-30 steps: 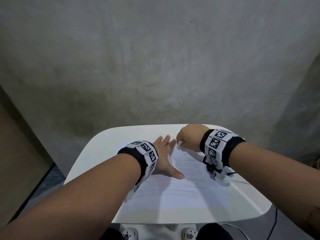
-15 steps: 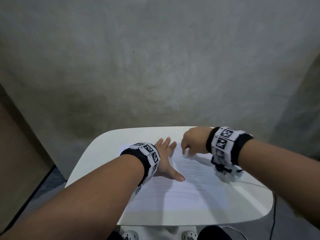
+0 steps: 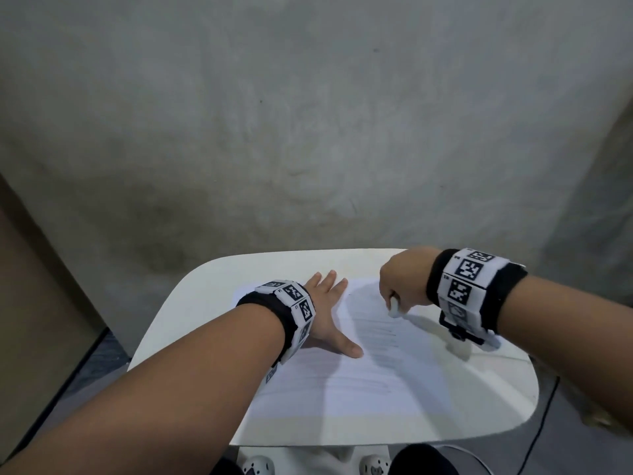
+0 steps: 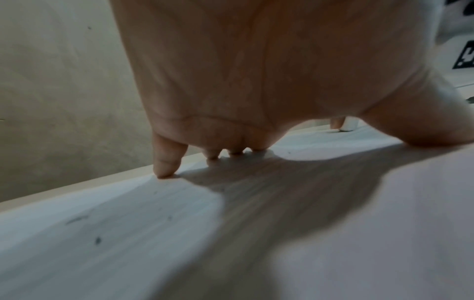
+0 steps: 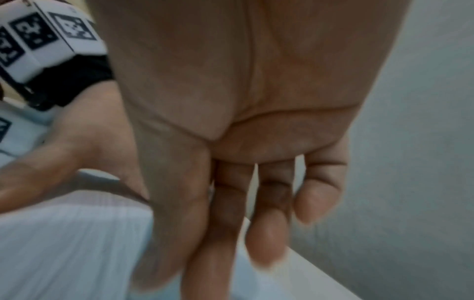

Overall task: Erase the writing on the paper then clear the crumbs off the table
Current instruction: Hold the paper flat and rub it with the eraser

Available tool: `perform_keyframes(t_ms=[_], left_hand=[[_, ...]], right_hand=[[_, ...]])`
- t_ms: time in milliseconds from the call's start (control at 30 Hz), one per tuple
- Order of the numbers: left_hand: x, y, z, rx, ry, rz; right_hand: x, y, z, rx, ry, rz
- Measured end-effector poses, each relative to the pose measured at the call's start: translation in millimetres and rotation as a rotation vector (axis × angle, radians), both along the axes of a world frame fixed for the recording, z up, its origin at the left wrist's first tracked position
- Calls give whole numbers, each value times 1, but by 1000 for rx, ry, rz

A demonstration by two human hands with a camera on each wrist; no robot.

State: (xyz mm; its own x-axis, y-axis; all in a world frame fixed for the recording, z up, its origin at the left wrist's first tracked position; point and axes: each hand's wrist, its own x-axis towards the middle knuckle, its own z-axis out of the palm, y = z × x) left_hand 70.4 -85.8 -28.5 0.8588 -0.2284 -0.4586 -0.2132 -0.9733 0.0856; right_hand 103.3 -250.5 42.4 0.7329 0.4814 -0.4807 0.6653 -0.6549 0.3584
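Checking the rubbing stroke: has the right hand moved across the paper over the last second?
Yes. The right hand with the eraser moved rightward, away from the left hand pressing the paper.

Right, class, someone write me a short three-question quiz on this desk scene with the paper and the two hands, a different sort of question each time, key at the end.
1. True or false: the left hand lies flat on the paper, fingers spread.
2. What does the right hand pinch? A) a pencil B) a white eraser C) a ruler
3. Fill in: faint written lines still show on the paper, between the two ____.

Key: 1 true; 2 B; 3 hands. The paper sits on a white table, and the eraser's tip pokes out below the curled fingers of the right hand.
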Motion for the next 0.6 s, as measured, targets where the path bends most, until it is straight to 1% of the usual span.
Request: perform_keyframes(t_ms=[67, 167, 267, 333, 400, 433, 467, 533, 567, 600], left_hand=[[-1, -2, 2, 7, 0, -5], [-1, -2, 6, 11, 6, -16], [0, 0, 5, 1, 14, -12], [0, 1, 2, -4, 8, -2], [0, 1, 0, -4, 5, 5], [0, 0, 0, -2, 6, 6], [0, 0, 1, -1, 8, 6], [-1, 0, 3, 0, 23, 0], [-1, 1, 4, 2, 28, -2], [-1, 1, 4, 3, 29, -4]], right_hand=[[5, 16, 1, 1, -12, -25], [10, 37, -4, 183, -79, 19], [8, 24, -8, 223, -42, 7], [7, 6, -8, 158, -8, -6], [9, -1, 0, 56, 65, -48], [13, 1, 3, 38, 98, -77], [17, 6, 4, 66, 99, -92], [18, 23, 0, 192, -5, -84], [17, 30, -4, 228, -75, -64], [17, 31, -8, 236, -102, -53]])
